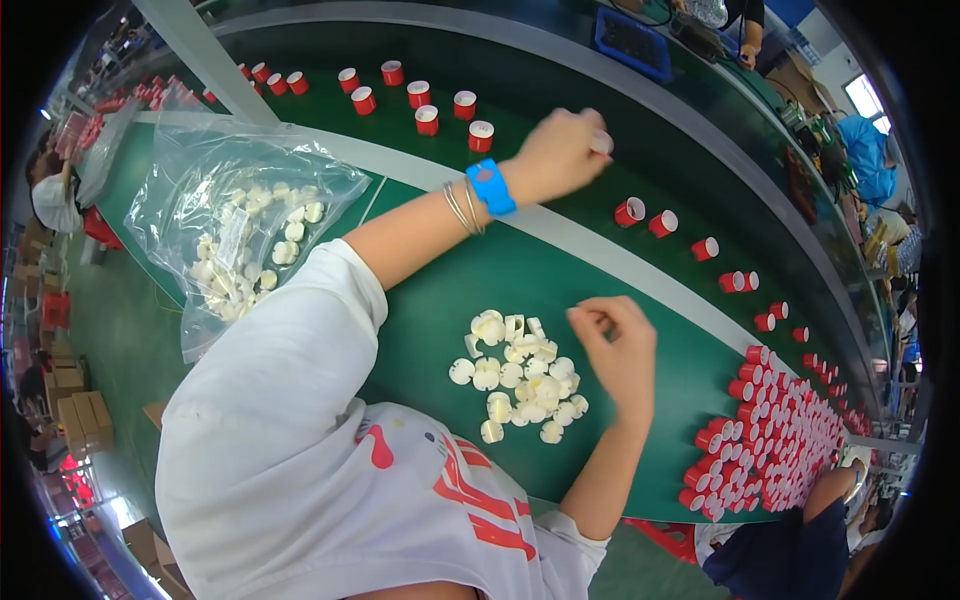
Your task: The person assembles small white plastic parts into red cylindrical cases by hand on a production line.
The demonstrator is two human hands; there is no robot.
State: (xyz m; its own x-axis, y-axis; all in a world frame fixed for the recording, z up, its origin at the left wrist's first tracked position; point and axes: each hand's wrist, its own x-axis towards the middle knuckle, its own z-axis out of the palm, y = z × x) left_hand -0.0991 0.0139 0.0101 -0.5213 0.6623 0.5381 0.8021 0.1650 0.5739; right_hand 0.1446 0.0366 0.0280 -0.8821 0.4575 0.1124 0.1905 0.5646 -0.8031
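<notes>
My left hand [562, 158], with a blue band and thin bangles on its wrist, reaches over the dark green conveyor belt. Its fingers are closed on a small whitish round piece [601, 142], slightly blurred. Closer to me, my right hand [622, 350] hovers beside a loose pile of cream-white plastic pieces [540, 385] on the green tabletop. The fingers there are curled together; what they hold, if anything, is too hidden to name. Small red cups with white tops stand on the belt, one [481, 137] left of my left hand and another [629, 212] to its right.
A clear plastic bag [330, 180] of similar cream pieces lies at the left. Many red cups [770, 440] are massed at the right end of the table. A pale rail [640, 265] separates table and belt. A blue tray [632, 45] sits beyond; other people work around.
</notes>
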